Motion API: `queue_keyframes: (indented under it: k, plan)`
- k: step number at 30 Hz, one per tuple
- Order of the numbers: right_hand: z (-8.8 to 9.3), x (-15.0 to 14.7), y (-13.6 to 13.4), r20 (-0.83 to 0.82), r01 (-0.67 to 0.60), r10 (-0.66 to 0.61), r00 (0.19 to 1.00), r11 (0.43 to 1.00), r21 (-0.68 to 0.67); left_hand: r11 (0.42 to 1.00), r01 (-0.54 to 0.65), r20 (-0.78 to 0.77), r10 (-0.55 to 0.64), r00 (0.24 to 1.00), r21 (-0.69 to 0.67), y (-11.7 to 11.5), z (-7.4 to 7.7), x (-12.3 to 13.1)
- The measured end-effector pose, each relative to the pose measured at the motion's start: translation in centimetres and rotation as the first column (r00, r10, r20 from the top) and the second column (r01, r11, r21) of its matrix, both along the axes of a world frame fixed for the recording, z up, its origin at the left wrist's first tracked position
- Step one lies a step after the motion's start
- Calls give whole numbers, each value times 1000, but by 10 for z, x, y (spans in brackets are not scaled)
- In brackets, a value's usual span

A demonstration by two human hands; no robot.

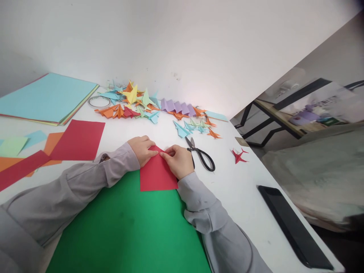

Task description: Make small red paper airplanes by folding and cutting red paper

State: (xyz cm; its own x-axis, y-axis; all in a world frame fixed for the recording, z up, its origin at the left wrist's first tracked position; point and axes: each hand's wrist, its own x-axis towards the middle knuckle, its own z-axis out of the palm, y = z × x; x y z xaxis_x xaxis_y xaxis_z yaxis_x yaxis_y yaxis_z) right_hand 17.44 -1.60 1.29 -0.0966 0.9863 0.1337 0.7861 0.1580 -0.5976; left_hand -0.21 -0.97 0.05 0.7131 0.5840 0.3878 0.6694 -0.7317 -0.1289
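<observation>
A sheet of red paper (pixel 157 177) lies over the far end of a green sheet (pixel 131 227), its top tapering to a folded point. My left hand (pixel 143 149) presses on the upper left edge, fingers bent and thumb on the paper. From the other side, my right hand (pixel 179 161) pinches the upper right edge between thumb and fingers. The two thumbs almost meet near the point. Just right of my right hand lie black-handled scissors (pixel 200 153), blades apart. The underside of the paper is hidden.
Folded paper figures (pixel 131 94) crowd the wall side, with a purple pleated strip (pixel 179 107) among them. Large coloured sheets (pixel 48 96) lie far left, red paper (pixel 81 140) and cut pieces nearer. A red folded figure (pixel 239 156) and a black flat object (pixel 292 227) lie right.
</observation>
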Motion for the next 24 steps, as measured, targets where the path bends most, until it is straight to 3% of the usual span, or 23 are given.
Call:
queue_keyframes:
  k: [17,24]
  plan:
    - [2,-2,0,155,13,-17,988,1000,26,1000,17,-21,-17,1000,-1,0,1,-2]
    - [2,-1,0,24,17,-17,1000,1000,-21,1000,7,-8,-6,1000,12,1,-1,-2]
